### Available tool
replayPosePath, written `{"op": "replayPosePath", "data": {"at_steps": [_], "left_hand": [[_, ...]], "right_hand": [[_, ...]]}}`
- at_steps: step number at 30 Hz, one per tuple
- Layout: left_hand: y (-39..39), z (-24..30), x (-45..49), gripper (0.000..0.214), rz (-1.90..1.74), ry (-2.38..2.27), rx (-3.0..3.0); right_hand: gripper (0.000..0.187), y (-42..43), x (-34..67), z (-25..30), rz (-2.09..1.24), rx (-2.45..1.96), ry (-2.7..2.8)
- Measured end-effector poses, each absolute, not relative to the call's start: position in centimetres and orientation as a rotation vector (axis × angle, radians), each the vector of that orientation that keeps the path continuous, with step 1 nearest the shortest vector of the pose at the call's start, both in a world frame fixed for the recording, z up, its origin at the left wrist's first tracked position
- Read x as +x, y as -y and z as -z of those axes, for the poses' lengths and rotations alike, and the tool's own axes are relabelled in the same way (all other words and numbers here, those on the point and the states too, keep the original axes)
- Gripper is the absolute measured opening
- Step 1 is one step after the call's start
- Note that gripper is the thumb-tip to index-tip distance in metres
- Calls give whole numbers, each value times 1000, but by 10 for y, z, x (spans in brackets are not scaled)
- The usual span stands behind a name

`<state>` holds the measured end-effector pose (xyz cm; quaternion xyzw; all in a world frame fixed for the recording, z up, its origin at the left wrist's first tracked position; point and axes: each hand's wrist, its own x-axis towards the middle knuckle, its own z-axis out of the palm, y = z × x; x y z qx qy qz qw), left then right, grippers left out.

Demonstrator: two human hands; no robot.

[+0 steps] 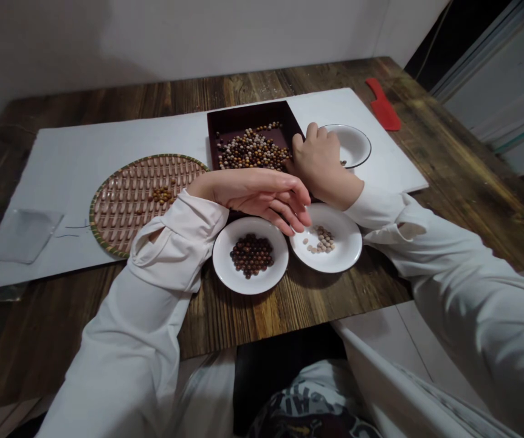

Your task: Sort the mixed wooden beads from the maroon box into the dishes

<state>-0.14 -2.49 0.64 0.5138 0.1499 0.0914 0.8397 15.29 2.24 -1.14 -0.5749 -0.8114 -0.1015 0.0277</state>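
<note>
Left hand (pixel 262 198) lies palm-down and relaxed across the middle of the desk, fingers half open and drooping, with nothing visible in them, the fingertips (pixel 299 224) just at the rim of a white ceramic dish (pixel 348 243) holding a small heap of pale speckled beads (pixel 321 239). Right hand (pixel 319 161) sits curled, knuckles up, beside a small white enamel dish (pixel 353 146) with a dark rim; whether it pinches a bead is hidden. A few beads show in that dish near its right edge. Both hands stand in front of a dark maroon tray (pixel 225 125), its near edge hidden by the left wrist, filled with mixed brown, tan and cream beads (pixel 253 151). Near the left hand, a second white ceramic dish (pixel 220 258) holds glossy dark brown beads (pixel 251 255). To the left, a round woven bamboo tray (pixel 120 207) with a green rim carries a little cluster of brown beads (pixel 162 194), partly behind the left sleeve (pixel 166 243). A white sheet (pixel 107 146) covers the rough plank desk (pixel 289 310), with a clear plastic bag (pixel 25 234) at far left and a red plastic scraper (pixel 383 103) at far right
</note>
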Motion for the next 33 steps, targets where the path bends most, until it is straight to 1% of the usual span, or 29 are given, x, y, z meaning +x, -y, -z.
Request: {"op": "replayPosePath", "data": {"at_steps": [4, 10, 23, 28, 33], "left_hand": [[25, -5, -2, 29, -195, -321, 1085], [25, -8, -1, 30, -198, -323, 1078], [26, -8, -1, 30, -201, -321, 1094], [26, -9, -1, 26, -203, -321, 1088], [26, -8, -1, 26, -199, -346, 1062]], "right_hand": [[44, -22, 153, 11, 327, -1759, 2497], [46, -22, 152, 11, 317, -1767, 2508], [35, -21, 153, 10, 361, -1749, 2495], [35, -21, 153, 11, 370, -1745, 2499], [34, -21, 153, 11, 392, -1752, 2507]]}}
